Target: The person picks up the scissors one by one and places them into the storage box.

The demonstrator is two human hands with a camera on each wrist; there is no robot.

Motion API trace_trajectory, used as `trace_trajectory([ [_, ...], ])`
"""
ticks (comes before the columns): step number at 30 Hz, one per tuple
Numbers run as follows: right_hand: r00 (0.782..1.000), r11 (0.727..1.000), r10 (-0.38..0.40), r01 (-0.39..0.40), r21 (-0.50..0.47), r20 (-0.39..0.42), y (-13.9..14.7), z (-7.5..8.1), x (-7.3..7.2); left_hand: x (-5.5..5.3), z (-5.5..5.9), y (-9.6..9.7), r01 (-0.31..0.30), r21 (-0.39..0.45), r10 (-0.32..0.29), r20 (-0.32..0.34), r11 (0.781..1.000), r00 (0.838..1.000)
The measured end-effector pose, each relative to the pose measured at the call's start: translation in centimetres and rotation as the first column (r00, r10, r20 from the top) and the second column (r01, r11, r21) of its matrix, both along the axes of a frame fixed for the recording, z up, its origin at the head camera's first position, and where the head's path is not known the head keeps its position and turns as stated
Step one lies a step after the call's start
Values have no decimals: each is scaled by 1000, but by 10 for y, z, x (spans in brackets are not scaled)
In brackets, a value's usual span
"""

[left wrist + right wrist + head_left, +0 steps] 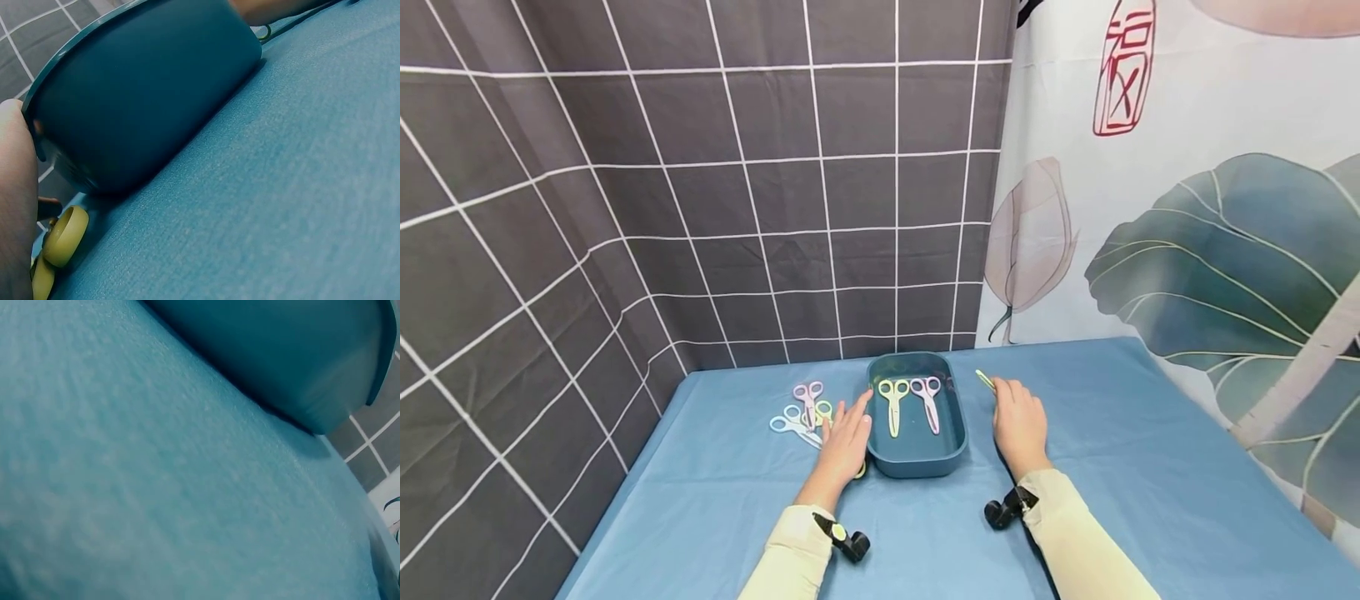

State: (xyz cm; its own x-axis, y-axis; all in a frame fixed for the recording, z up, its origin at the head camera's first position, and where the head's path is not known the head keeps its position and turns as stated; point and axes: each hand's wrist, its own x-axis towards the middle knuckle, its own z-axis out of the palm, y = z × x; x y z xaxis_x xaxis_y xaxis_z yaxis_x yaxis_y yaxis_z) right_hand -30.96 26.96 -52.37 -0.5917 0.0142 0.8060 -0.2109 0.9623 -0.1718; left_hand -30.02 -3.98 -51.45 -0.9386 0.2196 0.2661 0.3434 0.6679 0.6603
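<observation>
A dark teal bin [917,469] holds yellow-green scissors [894,408] and pink scissors [927,406], lying side by side with handles away from me. My left hand [846,442] touches the bin's left rim, its fingers extended. Below that hand a yellow scissors handle loop [67,236] pokes out; the rest is hidden. Right of the bin, my right hand [1021,423] pinches yellow-green scissors [984,379]; only a slim end shows past the fingers, and a handle loop [265,32] shows in the left wrist view. The right wrist view shows neither that hand nor its scissors.
Left of the bin lies a loose pile: pink scissors [808,393], light blue scissors [788,420] and yellow-green scissors [823,410], partly overlapping. A blue cloth [715,492] covers the table. A grey checked curtain [760,200] and a printed white one [1060,108] hang behind.
</observation>
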Motion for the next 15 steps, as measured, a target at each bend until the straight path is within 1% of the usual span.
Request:
trace_trajectory([
  [4,1000,998,-20,19,-51,-18,-3,0,3,1,0,0,1,-3,-1,8,1000,1000],
  [8,999,994,-15,11,-107,-30,-6,0,3,0,0,0,0,-2,0,4,1000,1000],
  [12,1000,987,-15,13,-162,-13,-10,1,2,-1,1,0,-7,-4,7,15,1000,1000],
  [15,1000,974,-17,15,-226,-7,-14,3,4,-1,1,0,-6,-1,6,23,1000,1000],
])
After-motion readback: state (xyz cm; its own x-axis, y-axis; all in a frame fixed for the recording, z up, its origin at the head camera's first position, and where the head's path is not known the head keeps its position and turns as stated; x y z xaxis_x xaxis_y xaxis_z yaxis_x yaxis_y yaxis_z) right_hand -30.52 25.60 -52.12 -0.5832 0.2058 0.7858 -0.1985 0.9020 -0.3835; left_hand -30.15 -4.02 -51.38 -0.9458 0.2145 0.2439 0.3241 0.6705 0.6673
